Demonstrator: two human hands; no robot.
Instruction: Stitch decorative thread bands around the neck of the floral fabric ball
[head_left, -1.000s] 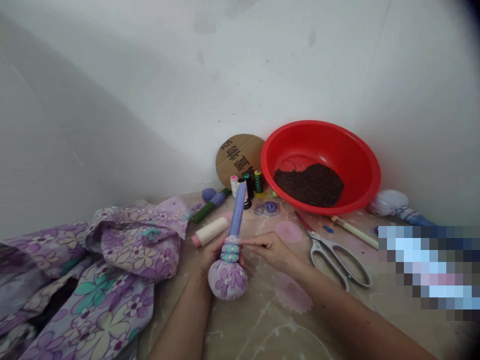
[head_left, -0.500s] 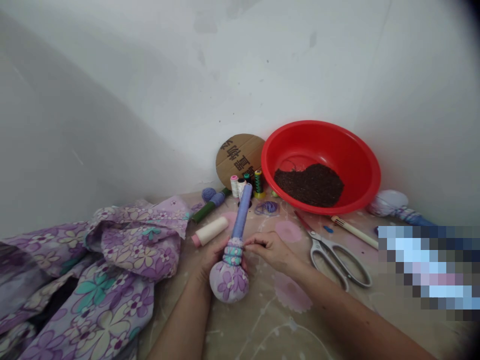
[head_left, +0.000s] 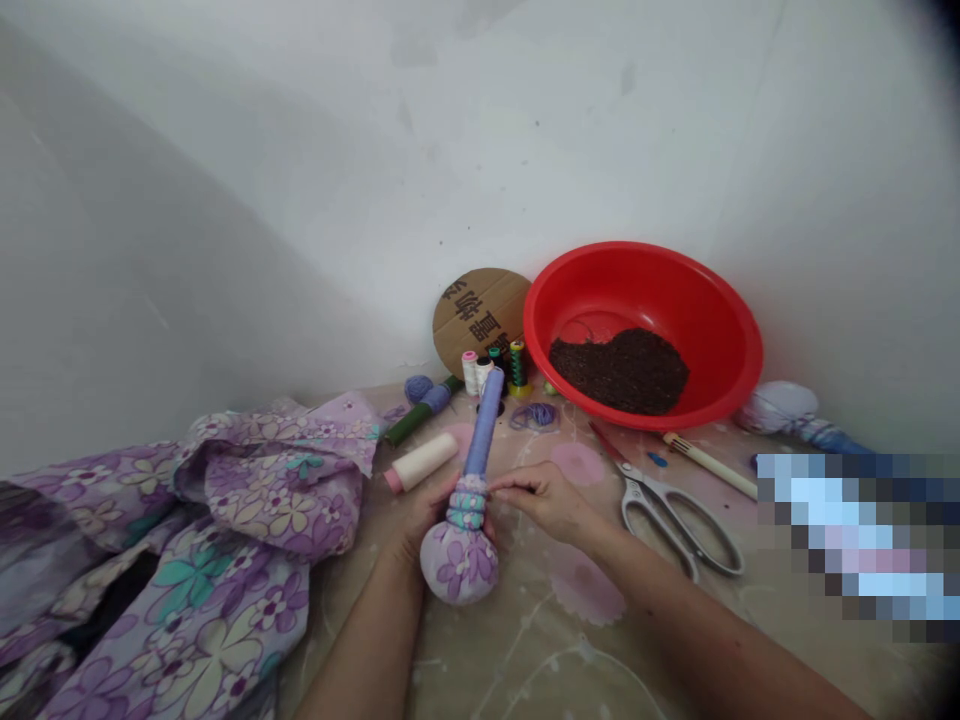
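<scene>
In the lower middle of the head view is a padded mallet (head_left: 459,565), a round floral-cloth head on a purple-wrapped stick. Its handle slants up and away, and bands cinch the gathered cloth at the neck. From behind and the left, my left hand (head_left: 426,518) grips this neck, its fingers mostly hidden. Thumb and forefinger of my right hand (head_left: 541,497) are pinched together at the neck's right side. Anything between those fingertips is too small to make out. A cream spool of thread (head_left: 424,462) with a pink end lies just beyond my left hand.
Purple floral cloth (head_left: 217,560) is heaped at left. Scissors (head_left: 660,500) and a cream stick-like tool (head_left: 709,465) lie at right. Behind stand small thread spools (head_left: 517,370), a cardboard disc (head_left: 480,310) and a red basin (head_left: 720,340) with dark grains, against the wall.
Almost nothing differs. My right hand's pinched fingers have shifted very slightly beside the mallet's neck, while my left hand keeps its grip.
</scene>
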